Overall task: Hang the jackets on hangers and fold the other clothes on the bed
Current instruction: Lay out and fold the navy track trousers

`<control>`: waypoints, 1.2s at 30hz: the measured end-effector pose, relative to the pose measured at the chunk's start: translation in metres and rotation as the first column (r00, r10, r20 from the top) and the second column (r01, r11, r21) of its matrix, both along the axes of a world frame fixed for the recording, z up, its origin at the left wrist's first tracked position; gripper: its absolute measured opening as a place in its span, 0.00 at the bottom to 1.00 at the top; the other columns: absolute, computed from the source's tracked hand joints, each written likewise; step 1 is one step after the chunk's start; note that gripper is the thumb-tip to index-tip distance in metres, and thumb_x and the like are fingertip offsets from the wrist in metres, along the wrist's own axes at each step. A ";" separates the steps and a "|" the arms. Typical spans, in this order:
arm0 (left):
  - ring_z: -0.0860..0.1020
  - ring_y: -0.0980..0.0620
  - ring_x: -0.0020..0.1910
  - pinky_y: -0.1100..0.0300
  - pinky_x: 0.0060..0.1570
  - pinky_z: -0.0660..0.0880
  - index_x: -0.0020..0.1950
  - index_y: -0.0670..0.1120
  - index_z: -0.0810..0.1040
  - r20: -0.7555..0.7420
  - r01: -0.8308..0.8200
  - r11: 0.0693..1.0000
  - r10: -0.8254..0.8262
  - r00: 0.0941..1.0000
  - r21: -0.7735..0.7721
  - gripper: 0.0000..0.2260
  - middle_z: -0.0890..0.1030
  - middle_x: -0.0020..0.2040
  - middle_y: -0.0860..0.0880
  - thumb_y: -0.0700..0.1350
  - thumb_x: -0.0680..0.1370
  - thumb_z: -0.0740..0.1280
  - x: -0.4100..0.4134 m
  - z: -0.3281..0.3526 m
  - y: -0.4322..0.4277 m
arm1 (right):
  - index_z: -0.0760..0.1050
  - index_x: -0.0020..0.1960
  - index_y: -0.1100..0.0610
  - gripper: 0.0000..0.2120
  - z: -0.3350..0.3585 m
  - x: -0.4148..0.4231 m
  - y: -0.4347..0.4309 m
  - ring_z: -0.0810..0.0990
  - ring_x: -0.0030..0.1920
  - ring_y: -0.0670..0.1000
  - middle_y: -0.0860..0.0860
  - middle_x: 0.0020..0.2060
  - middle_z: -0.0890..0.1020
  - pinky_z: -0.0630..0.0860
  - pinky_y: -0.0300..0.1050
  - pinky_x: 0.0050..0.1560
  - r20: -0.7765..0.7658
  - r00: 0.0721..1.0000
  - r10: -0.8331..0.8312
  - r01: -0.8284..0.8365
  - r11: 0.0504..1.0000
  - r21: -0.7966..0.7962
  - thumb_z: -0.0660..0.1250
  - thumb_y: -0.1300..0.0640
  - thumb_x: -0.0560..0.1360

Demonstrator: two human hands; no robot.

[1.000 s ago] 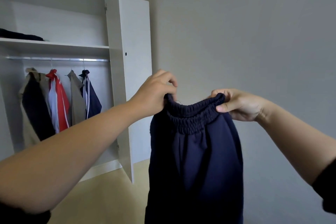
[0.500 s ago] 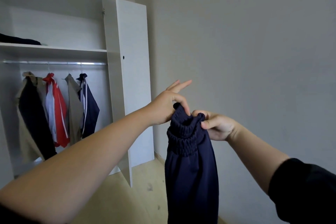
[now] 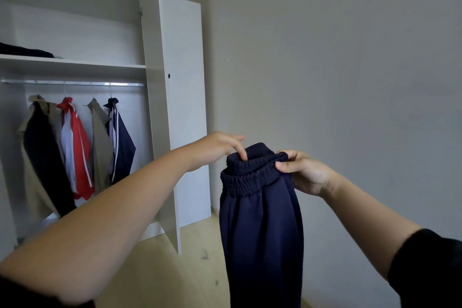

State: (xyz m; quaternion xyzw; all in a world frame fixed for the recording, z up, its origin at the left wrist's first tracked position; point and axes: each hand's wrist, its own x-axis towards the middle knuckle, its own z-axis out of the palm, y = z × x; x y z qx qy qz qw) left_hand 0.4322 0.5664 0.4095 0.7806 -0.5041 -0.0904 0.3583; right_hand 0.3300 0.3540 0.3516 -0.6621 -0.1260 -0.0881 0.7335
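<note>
Navy trousers [image 3: 260, 220] hang in mid-air in front of the person, just right of the open wardrobe door [image 3: 175, 107] and above the pale wooden floor [image 3: 155, 270], with the legs dropping straight down out of the bottom of the view. They are carried by the elastic waistband [image 3: 250, 175], which is gathered narrow and doubled between the two hands, probably so that the legs lie one over the other and the weight of the cloth pulls them smooth for folding. The right hand [image 3: 303, 174] pinches the right end of the waistband, thumb pressed on the near face and fingers curled behind it, and seems to bear most of the load. The left hand [image 3: 216, 147] reaches in from the other side with its index fingertip bent down onto the top edge of the band and another finger held out straight. Its thumb is hidden, so I cannot tell whether it pinches the cloth or only steadies it. The bed is not in view, so the trousers have yet to be laid down and folded. In the wardrobe, four jackets [image 3: 75, 147] already hang on hangers from the rail [image 3: 75, 82], and something dark lies on the shelf [image 3: 75, 65] above, so the hanging part looks largely done.
</note>
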 end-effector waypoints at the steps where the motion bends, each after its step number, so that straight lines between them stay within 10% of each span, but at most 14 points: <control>1: 0.72 0.54 0.62 0.57 0.64 0.65 0.42 0.50 0.83 -0.153 0.025 0.999 -0.022 0.988 0.021 0.12 0.75 0.63 0.54 0.42 0.74 0.59 0.000 -0.001 0.000 | 0.83 0.36 0.57 0.07 0.001 0.000 0.000 0.83 0.43 0.53 0.55 0.40 0.84 0.80 0.44 0.47 0.005 1.000 -0.028 0.028 1.000 -0.003 0.78 0.62 0.60; 4: 0.76 0.50 0.45 0.56 0.50 0.73 0.45 0.47 0.81 -0.227 0.004 0.998 0.009 0.974 0.057 0.14 0.80 0.46 0.50 0.53 0.80 0.60 0.002 -0.007 -0.006 | 0.82 0.40 0.60 0.06 0.003 -0.001 0.002 0.83 0.44 0.54 0.56 0.42 0.84 0.79 0.42 0.47 0.020 0.995 -0.100 0.100 0.995 -0.016 0.68 0.67 0.66; 13: 0.77 0.60 0.35 0.71 0.32 0.71 0.42 0.51 0.84 0.136 -0.042 0.993 0.027 0.990 0.106 0.15 0.81 0.36 0.56 0.33 0.77 0.62 -0.007 -0.010 -0.018 | 0.80 0.46 0.63 0.09 0.012 -0.012 0.001 0.81 0.52 0.57 0.59 0.53 0.81 0.76 0.48 0.59 -0.010 0.991 -0.136 0.132 0.975 -0.180 0.70 0.66 0.65; 20: 0.73 0.54 0.37 0.62 0.39 0.71 0.45 0.44 0.83 0.172 0.013 0.972 -0.055 0.984 0.234 0.14 0.79 0.39 0.50 0.33 0.76 0.59 -0.016 -0.004 -0.024 | 0.74 0.36 0.59 0.06 0.016 -0.017 0.001 0.80 0.38 0.53 0.53 0.34 0.82 0.78 0.42 0.43 -0.060 0.969 -0.239 0.225 0.958 -0.178 0.71 0.66 0.64; 25: 0.79 0.59 0.39 0.67 0.43 0.74 0.41 0.51 0.80 0.017 0.027 0.988 -0.030 0.999 0.155 0.12 0.81 0.39 0.57 0.59 0.75 0.67 -0.017 -0.012 -0.027 | 0.71 0.36 0.60 0.12 0.013 -0.010 0.004 0.80 0.34 0.53 0.55 0.32 0.80 0.78 0.43 0.38 -0.067 0.912 -0.405 0.404 0.914 -0.034 0.67 0.73 0.72; 31: 0.78 0.51 0.46 0.60 0.46 0.75 0.45 0.45 0.83 0.234 -0.058 0.998 0.059 0.970 -0.009 0.07 0.80 0.49 0.49 0.45 0.70 0.75 -0.018 -0.022 -0.037 | 0.75 0.42 0.65 0.05 0.011 -0.008 0.006 0.80 0.44 0.58 0.60 0.42 0.81 0.79 0.49 0.52 -0.072 0.922 -0.380 0.385 0.920 0.070 0.68 0.72 0.69; 36: 0.78 0.59 0.52 0.66 0.53 0.76 0.56 0.52 0.83 0.157 0.021 0.993 -0.004 0.988 -0.112 0.17 0.79 0.55 0.58 0.36 0.70 0.73 -0.017 -0.021 -0.031 | 0.76 0.56 0.66 0.23 0.014 -0.014 0.005 0.79 0.53 0.58 0.61 0.51 0.80 0.72 0.52 0.65 -0.137 0.938 -0.319 0.315 0.948 -0.054 0.72 0.63 0.61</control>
